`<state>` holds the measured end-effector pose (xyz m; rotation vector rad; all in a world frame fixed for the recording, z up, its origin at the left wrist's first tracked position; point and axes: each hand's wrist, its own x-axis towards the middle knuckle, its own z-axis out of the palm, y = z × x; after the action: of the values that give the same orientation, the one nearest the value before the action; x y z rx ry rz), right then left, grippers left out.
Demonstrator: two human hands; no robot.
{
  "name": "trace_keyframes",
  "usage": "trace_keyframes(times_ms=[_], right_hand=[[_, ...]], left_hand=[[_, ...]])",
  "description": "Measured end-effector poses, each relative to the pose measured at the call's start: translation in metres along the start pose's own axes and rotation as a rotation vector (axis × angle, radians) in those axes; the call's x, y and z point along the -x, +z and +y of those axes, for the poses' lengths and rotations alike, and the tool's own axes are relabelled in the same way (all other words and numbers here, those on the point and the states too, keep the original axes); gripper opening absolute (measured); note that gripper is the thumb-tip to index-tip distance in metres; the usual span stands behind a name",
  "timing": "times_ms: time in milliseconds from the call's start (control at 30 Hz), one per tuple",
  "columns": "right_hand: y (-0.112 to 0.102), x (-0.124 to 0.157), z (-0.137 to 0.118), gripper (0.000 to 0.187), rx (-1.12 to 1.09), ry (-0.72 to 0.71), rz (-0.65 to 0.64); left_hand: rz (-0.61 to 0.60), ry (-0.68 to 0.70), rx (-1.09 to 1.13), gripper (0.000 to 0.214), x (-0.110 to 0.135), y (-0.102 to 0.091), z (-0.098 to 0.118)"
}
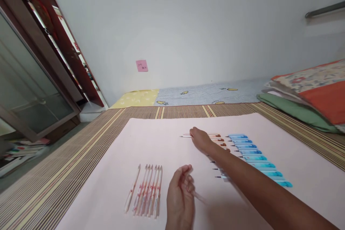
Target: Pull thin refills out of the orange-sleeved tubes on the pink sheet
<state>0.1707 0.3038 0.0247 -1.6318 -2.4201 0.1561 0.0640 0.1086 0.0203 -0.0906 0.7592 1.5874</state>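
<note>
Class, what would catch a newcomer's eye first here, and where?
The blue pens, lined up right of centre on the pale sheet, likely stand out first. Next is the right hand at the sheet's far middle, its forearm slanting from lower right. A pink note dots the wall.

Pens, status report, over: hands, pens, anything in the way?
Right hand at pale pen. Left hand half-curled, slim pale item held. Right forearm partly hiding several blue pens.

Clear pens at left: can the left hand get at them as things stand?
Probably yes: the left hand is just right of the clear pens, with only bare pink sheet between. It already seems to hold a blurred pen, though, which might hamper its grip.
</note>
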Motion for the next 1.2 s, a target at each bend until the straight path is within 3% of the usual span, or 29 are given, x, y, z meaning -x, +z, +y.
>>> trace_keyframes(times_ms=[500,667,867,1033,1200], right_hand=[[0.008,-0.01,0.006,0.021,0.057,-0.021,0.023],[-0.005,-0.013,0.024,0.026,0.029,0.002,0.089],[-0.012,-0.013,0.046,0.024,0.027,-0.004,0.04],[-0.006,-0.009,0.041,0.035,0.055,-0.043,0.01],[-0.004,-0.007,0.031,0.031,0.089,-0.044,0.005]], left_hand=[[-0.014,-0.031,0.004,0.008,0.003,0.0,-0.003],[-0.017,-0.044,0.008,0.008,0.004,0.0,-0.004],[-0.019,-0.047,-0.001,0.009,0.003,-0.003,-0.006],[-0.013,-0.049,0.0,0.01,0.003,-0.003,-0.006],[-0.011,-0.061,0.0,0.011,0.004,-0.002,-0.005]])
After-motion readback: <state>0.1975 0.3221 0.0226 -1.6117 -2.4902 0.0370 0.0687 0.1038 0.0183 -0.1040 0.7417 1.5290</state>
